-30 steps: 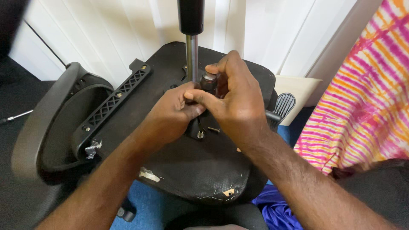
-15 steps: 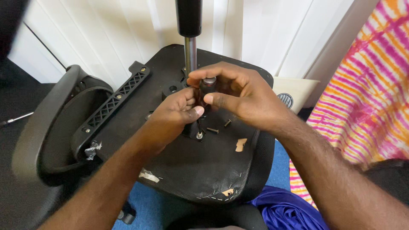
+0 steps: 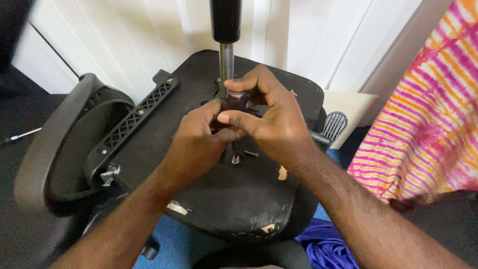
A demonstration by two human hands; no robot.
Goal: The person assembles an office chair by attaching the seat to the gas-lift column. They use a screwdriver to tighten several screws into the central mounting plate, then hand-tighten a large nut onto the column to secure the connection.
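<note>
- At the far left a curved black backrest of an office chair lies tipped over on the dark floor; a thin metal rod shows just beyond its edge
- Beside it, a black latticed armrest bracket with small bolts runs slantwise along the left edge of the upturned seat base, whose black fabric underside faces up, torn at the near rim with pale patches and staples showing
- The left hand is curled shut over the dark mechanism at the middle of the seat base, fingers wrapped round its lower part
- A silver gas-lift column stands upright from that mechanism, topped by a black sleeve near the top edge of view
- The right hand closes over the mechanism from the other side, thumb pressing toward the left hand and fingers hooked over the top beside the column; both hands touch
- A small bolt stands in the base just below the hands, a loose screw beside it
- Further right a black lever knob sticks out past the seat rim, against a cream board
- At the far right hangs pink, orange and white striped cloth; purple fabric lies low on the blue floor
</note>
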